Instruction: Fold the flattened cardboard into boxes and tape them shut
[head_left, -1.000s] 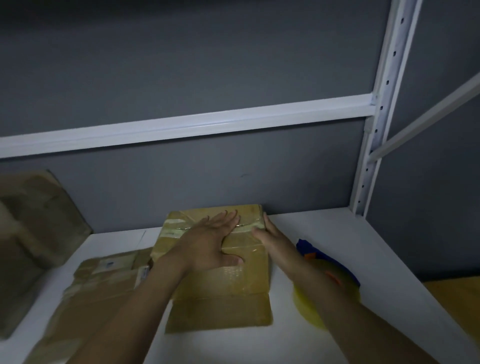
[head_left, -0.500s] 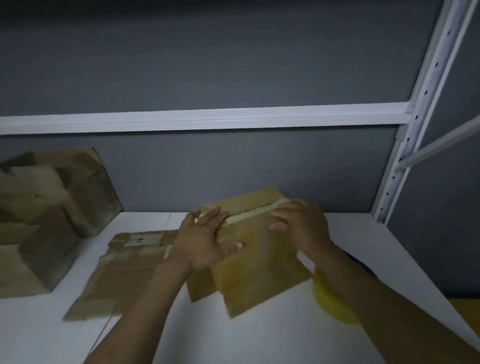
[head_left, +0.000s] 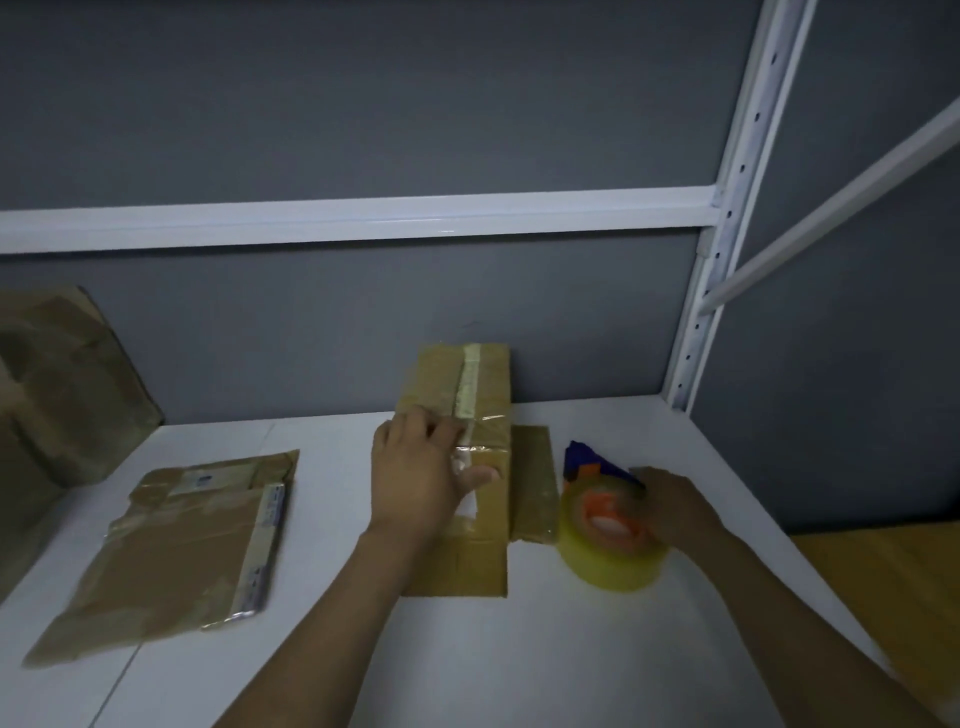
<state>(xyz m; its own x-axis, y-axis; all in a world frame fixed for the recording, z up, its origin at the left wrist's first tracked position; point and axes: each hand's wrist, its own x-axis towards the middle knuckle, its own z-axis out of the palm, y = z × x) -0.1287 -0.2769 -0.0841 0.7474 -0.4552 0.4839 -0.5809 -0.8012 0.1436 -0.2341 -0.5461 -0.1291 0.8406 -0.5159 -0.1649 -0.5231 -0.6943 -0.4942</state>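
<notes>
At the centre of the white table (head_left: 519, 649), against the grey back wall: the brown cardboard box with a pale tape strip along its seam (head_left: 457, 395) now lies lengthwise away from me, with a loose flap flat at its right. Half a second back both my hands were on it, turning it. Now my left hand (head_left: 415, 478) alone presses it, fingers straight across the seam, thumb spread. My right hand (head_left: 675, 509) has gone to the yellowish clear tape roll with an orange core (head_left: 608, 551) just beside the flap, fingers curled round its far rim. Judgement: positioning done, taping comes next. One flattened brown cardboard sheet (head_left: 171, 545) waits at left.
</notes>
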